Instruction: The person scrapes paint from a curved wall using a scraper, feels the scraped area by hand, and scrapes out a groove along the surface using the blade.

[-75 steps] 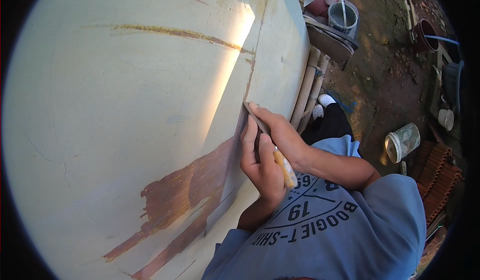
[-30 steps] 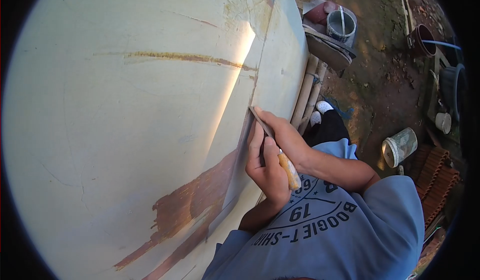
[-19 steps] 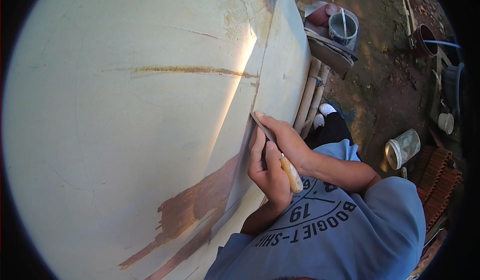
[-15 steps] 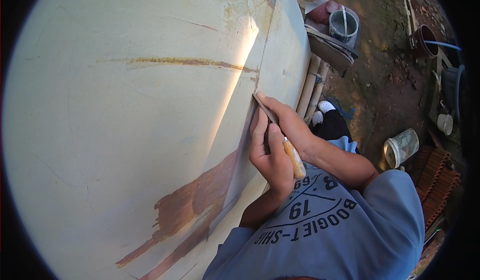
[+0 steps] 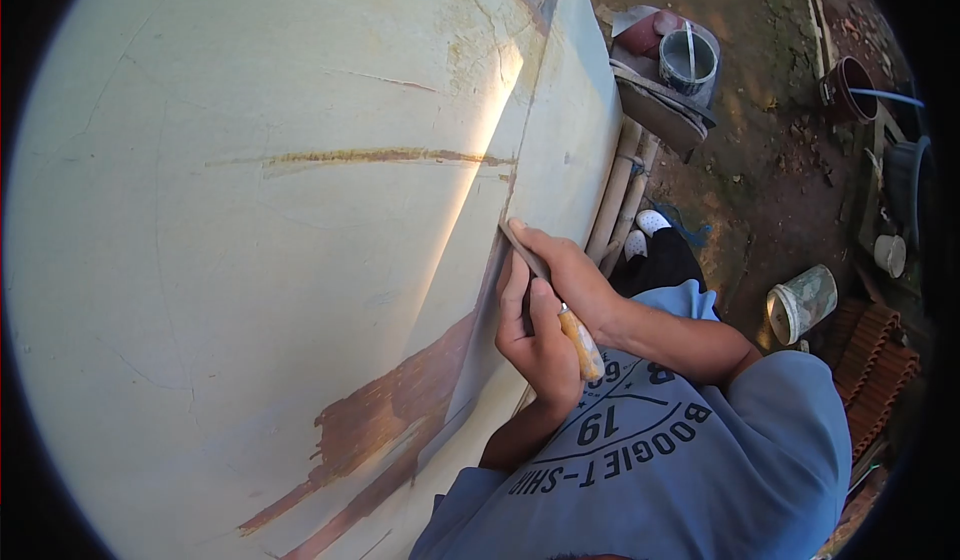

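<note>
Both hands are closed around a trowel (image 5: 582, 342) with a stained wooden handle. Its thin blade points up and left, with the tip at the dark seam (image 5: 507, 200) along the corner of a pale wall (image 5: 260, 280). My right hand (image 5: 575, 275) grips the blade end, fingertips near the tip at the wall. Just below, my left hand (image 5: 540, 345) is wrapped in from the other side, thumb laid over the tool. The handle sticks out beneath the hands toward the shirt. Much of the blade is hidden by the fingers.
Brown bare patches (image 5: 390, 410) and a yellowish streak (image 5: 390, 155) mark the wall. Bamboo poles (image 5: 622, 190) stand beside it. A bucket of grey mix (image 5: 688, 58), a tipped bucket (image 5: 803, 303), a dark red bucket (image 5: 848, 92) and stacked roof tiles (image 5: 870, 360) are to the right.
Both hands and the trowel have slid slightly down along the wall seam, still gripping. The view has shifted a little, so the wall streak appears lower.
</note>
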